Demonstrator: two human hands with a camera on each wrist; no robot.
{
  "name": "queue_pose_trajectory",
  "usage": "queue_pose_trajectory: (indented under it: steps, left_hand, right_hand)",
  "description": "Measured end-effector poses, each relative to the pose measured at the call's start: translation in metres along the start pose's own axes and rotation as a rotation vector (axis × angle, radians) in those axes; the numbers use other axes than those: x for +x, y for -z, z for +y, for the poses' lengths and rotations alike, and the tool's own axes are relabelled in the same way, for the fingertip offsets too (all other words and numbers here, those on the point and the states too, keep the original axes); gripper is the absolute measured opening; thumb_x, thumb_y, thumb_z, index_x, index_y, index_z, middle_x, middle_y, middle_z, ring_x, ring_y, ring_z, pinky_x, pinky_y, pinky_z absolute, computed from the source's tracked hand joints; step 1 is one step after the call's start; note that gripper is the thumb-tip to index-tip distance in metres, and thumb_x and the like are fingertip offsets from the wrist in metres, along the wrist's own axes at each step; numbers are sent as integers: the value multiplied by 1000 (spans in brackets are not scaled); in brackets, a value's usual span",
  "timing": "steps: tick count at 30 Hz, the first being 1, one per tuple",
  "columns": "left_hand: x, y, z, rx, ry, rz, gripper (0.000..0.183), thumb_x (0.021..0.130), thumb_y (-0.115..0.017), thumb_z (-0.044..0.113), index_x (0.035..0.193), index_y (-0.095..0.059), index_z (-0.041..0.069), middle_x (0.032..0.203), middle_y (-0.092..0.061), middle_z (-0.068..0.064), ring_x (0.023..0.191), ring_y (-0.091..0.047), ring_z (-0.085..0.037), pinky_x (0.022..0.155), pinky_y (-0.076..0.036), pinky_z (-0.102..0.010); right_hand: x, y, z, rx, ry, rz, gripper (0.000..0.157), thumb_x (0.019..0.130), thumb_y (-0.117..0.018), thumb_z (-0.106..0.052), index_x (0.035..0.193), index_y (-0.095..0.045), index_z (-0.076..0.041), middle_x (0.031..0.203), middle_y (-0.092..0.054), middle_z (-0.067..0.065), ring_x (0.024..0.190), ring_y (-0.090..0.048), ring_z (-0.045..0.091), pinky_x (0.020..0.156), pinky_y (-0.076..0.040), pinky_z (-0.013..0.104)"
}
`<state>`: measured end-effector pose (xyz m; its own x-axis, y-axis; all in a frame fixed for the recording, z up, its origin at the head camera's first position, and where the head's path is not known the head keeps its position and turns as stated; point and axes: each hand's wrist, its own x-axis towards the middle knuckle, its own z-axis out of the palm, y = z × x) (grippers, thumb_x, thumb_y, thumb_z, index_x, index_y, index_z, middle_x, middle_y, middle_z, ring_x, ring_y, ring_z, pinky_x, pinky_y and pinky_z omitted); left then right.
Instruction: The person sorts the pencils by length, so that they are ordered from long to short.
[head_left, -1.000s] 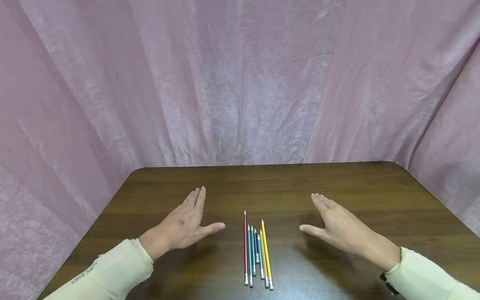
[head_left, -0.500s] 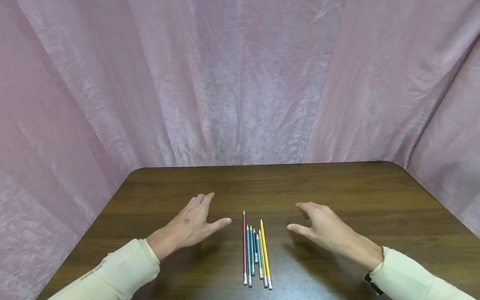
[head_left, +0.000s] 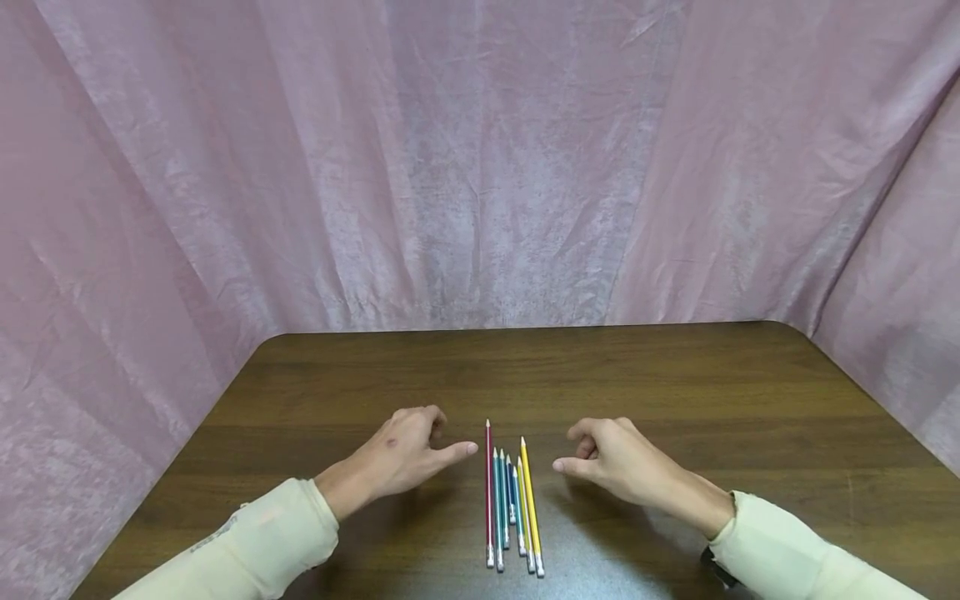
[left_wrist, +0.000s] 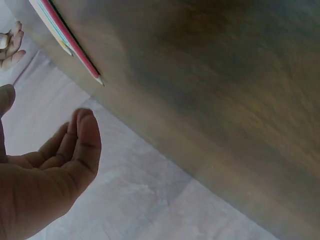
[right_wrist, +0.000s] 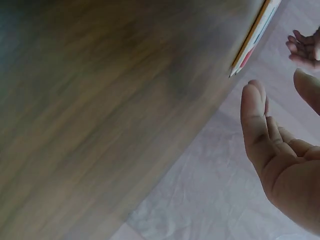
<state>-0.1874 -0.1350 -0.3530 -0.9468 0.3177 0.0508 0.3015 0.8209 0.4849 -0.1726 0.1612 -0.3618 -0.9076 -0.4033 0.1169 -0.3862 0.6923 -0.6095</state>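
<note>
Down on the bench (head_left: 675, 367) lay the pencils (head_left: 512, 492), left grip (head_left: 397, 454) to their left, right grip (head_left: 626, 462) to their right, curtain (head_left: 480, 167) behind; whether neighbouring pencils touched was hard to tell!

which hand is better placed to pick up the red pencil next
Left, I'd judge: the left hand is closer to the red pencil, while the yellow pencils lie between that pencil and the right hand. Both hands look free.

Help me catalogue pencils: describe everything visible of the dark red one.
The dark red pencil is slim, straight, apparently painted wood, with a sharpened pale far tip and silvery near end. It lies flat on the table, leftmost in the row. Contact with the neighbouring teal pencil is unclear. No hand touches it; the left hand is nearest.
</note>
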Motion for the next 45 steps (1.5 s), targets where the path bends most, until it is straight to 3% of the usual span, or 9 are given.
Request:
queue_pose_trajectory:
  steps: [6,12,21,27,33,37,45]
  left_hand:
    - [2,-9,1,-30,-52,-42,52,86,-76,48,104,-69,-1,89,-66,-3,82,-60,-13,72,-56,-33]
    - [4,-18,3,-12,-114,-53,42,85,-79,42,93,-69,2,81,-64,0,73,-58,-11,64,-54,-28]
    - [5,-31,9,-39,-87,-109,36,83,-82,36,83,-66,3,65,-57,4,57,-51,-8,51,-47,-23]
    - [7,-36,13,6,-61,-102,31,82,-83,30,77,-62,8,69,-55,2,64,-50,-11,53,-46,-24]
    - [10,-40,16,-4,-59,-113,30,84,-80,23,64,-59,15,60,-53,6,56,-49,-8,47,-42,-23]
    - [10,-40,16,1,-63,-109,28,84,-79,20,64,-59,15,59,-53,6,55,-48,-8,47,-41,-23]
    - [11,-39,15,-62,8,-148,31,83,-75,17,58,-57,14,49,-53,8,46,-50,-5,42,-41,-20]
  right_hand:
    - [1,-7,-6,78,-53,-103,46,85,-81,-28,109,-66,8,72,-65,-4,61,-62,9,57,-55,24]
    - [4,-14,-9,239,-98,-190,39,86,-80,-20,106,-65,10,68,-66,2,57,-67,19,53,-59,30]
    - [13,-23,-15,349,-177,-293,20,87,-78,-13,88,-65,2,67,-68,8,58,-68,22,56,-62,33]
    - [20,-31,-17,312,-211,-294,19,87,-77,-12,81,-64,-1,63,-66,8,55,-67,20,53,-61,31]
    - [27,-38,-20,300,-257,-283,17,87,-75,-5,75,-63,-1,62,-64,8,51,-65,18,51,-60,31]
    - [30,-41,-22,277,-295,-272,17,86,-72,-1,72,-64,-1,61,-64,9,50,-65,17,49,-60,30]
    - [34,-44,-25,220,-382,-251,16,82,-70,1,67,-64,0,56,-64,9,45,-64,16,46,-59,28]
